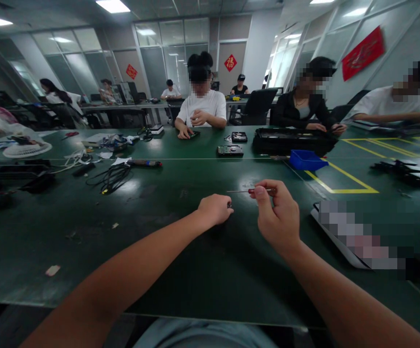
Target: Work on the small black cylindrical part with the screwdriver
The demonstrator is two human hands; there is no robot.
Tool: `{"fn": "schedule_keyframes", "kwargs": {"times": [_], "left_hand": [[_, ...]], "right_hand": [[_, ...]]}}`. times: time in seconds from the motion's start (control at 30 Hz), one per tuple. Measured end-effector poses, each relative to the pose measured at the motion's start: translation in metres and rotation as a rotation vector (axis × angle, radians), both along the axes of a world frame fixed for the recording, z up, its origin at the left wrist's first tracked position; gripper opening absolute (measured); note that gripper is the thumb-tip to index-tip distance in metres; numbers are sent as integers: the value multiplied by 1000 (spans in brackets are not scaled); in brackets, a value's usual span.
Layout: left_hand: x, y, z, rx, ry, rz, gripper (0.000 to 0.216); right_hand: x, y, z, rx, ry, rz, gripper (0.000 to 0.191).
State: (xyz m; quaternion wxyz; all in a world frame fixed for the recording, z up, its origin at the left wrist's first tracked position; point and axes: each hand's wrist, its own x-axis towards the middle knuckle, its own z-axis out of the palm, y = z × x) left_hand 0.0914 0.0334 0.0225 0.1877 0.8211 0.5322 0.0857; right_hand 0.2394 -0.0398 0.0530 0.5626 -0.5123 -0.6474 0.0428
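In my right hand is a screwdriver with a reddish handle, its thin shaft pointing left above the table. My left hand is closed just left of it, fingers curled round a small dark item that mostly hides behind them; its kind does not show. The screwdriver's tip ends a little above and beyond the left fist, apart from it. Farther off on the green table lies a hard drive, with a second dark drive-like case behind it.
A blue bin and a long black housing stand far right. Nearer right lies a blurred-out flat object. Cables and a corded tool lie left. Several people sit around, one person directly opposite.
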Motion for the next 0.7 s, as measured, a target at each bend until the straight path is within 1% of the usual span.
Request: {"fn": "schedule_keyframes", "kwargs": {"times": [0.1,0.2,0.3,0.37,0.43,0.53,0.6,0.7], "left_hand": [[2,3,-2,13,-23,-27,21],[-5,9,-3,-15,-69,-60,21],[-23,15,-3,-89,-122,-101,20],[-40,17,-1,-165,-177,-100,22],[-60,18,1,-279,-303,-38,24],[-97,18,7,-454,-561,155,27],[-124,18,11,-492,-709,270,30],[-166,19,17,-497,-919,380,30]], "right_hand": [[0,0,0,9,-8,4,16],[0,1,0,5,-28,0,16],[-1,1,0,0,-33,15,16],[-1,1,0,1,-31,27,16],[-1,0,-1,0,-30,37,15],[-1,1,-1,-11,-28,58,16],[-1,2,-2,-18,-25,70,16],[0,4,-5,-27,-28,80,16]]}}
